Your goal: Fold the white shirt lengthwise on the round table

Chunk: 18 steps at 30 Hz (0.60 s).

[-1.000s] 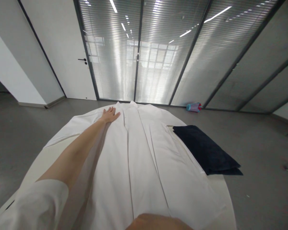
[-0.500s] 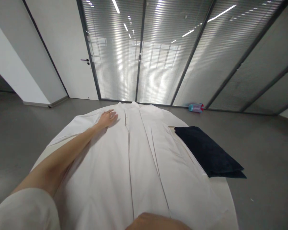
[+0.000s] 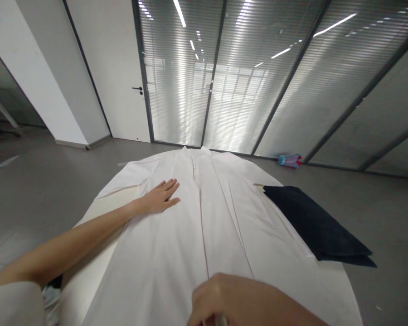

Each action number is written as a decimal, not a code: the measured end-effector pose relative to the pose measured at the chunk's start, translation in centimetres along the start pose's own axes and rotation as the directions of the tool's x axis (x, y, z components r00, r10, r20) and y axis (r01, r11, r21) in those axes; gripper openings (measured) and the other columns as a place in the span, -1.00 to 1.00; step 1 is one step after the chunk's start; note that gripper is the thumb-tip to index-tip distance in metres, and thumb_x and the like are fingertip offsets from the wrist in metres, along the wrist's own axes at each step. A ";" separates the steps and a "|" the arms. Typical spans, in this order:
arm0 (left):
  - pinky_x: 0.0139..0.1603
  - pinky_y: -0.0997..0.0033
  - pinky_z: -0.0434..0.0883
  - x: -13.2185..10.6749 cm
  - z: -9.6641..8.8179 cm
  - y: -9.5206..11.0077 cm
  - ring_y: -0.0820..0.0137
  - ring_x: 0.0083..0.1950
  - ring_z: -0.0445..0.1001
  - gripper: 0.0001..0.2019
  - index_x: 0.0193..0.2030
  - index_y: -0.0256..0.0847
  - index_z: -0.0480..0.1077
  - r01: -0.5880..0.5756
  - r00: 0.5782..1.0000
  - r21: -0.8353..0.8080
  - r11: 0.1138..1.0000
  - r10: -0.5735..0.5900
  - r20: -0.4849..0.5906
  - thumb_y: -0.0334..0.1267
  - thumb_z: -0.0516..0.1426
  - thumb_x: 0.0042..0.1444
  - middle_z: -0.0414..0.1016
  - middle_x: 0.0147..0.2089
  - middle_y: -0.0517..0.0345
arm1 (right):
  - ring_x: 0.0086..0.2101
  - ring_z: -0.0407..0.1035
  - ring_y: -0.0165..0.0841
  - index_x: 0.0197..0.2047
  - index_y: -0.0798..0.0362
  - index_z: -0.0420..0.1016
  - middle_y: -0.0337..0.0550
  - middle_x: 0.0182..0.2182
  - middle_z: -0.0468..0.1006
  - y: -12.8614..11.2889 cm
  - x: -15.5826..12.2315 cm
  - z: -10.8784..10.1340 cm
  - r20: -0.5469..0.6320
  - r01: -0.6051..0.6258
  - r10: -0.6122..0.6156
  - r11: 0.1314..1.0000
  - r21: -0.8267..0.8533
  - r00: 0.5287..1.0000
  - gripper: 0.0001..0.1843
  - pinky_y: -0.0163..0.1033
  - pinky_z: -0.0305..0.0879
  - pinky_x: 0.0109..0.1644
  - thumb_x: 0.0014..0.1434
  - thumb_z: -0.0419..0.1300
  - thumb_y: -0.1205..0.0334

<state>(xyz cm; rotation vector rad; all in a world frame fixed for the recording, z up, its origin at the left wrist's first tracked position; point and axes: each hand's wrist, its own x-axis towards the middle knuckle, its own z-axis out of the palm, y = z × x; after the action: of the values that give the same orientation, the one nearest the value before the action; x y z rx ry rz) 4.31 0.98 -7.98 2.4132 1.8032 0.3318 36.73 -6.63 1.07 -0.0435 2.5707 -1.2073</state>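
A white shirt (image 3: pixel 207 226) lies spread flat, front up, on a round white table (image 3: pixel 98 271). My left hand (image 3: pixel 159 197) rests flat on the shirt's left chest, fingers stretched out and open. My right hand (image 3: pixel 238 301) is at the bottom edge, close to the camera, over the shirt's lower hem. Its fingers are curled and pinch something small that I cannot make out.
A folded dark navy cloth (image 3: pixel 316 226) lies on the table's right side, beside the shirt. On the grey floor by the glass wall lies a blue and pink bottle (image 3: pixel 290 160). A white door (image 3: pixel 115 72) stands at the back left.
My left hand has slid back along the shirt from near the collar toward me. My right hand has risen further into view. The view has shifted left.
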 end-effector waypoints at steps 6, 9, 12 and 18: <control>0.49 -0.04 -0.06 -0.7 0.0 0.8 0.05 0.54 -0.11 -0.29 0.46 -0.26 0.10 -0.060 0.998 -0.023 0.998 0.060 -0.004 0.18 -0.09 0.35 -0.01 0.51 -0.21 | 0.03 0.43 -0.28 -0.02 0.12 0.59 -0.02 -0.01 0.59 3.8 7.2 -9.6 -0.670 -0.061 -0.040 0.990 -0.126 0.742 -0.71 -0.19 0.24 0.19 0.39 0.09 0.18; 0.49 -0.07 -0.06 -1.1 -0.2 1.5 0.07 0.53 -0.06 -0.33 0.45 -0.19 0.13 -0.114 0.993 0.003 0.993 0.114 -0.035 0.18 -0.09 0.35 0.08 0.49 -0.17 | 0.21 0.30 -0.14 0.20 0.18 0.45 0.11 0.19 0.46 9.0 12.8 -14.4 -0.717 -0.267 0.068 0.949 -0.169 0.693 -0.53 -0.09 0.16 0.29 0.41 0.04 0.04; 0.47 -0.12 -0.05 -1.3 -0.4 1.9 -0.01 0.54 -0.11 -0.24 0.49 -0.33 -0.01 -0.101 0.995 0.044 0.994 0.102 -0.019 0.21 -0.14 0.36 -0.03 0.51 -0.30 | 0.38 -0.01 -0.08 0.39 0.28 0.19 0.23 0.36 0.19 13.7 17.1 -17.5 -0.699 -0.458 0.187 0.861 -0.222 0.690 -0.31 -0.03 -0.05 0.40 0.41 -0.01 -0.08; 0.47 -0.15 -0.10 -1.5 -0.6 2.1 -0.04 0.55 -0.27 -0.24 0.53 -0.18 -0.09 -0.074 0.997 0.078 0.994 0.071 0.043 0.25 -0.20 0.36 -0.26 0.56 -0.23 | 0.43 -0.24 -0.10 0.48 0.33 -0.04 0.18 0.45 -0.07 18.1 20.6 -19.9 -0.662 -0.610 0.348 0.764 -0.210 0.664 -0.12 0.14 -0.36 0.45 0.41 -0.21 -0.24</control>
<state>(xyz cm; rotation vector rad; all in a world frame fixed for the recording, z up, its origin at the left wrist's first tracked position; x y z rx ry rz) 5.74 -1.07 -7.11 2.5246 1.7470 0.2201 13.26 16.82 -5.92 1.0457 2.9950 -0.4710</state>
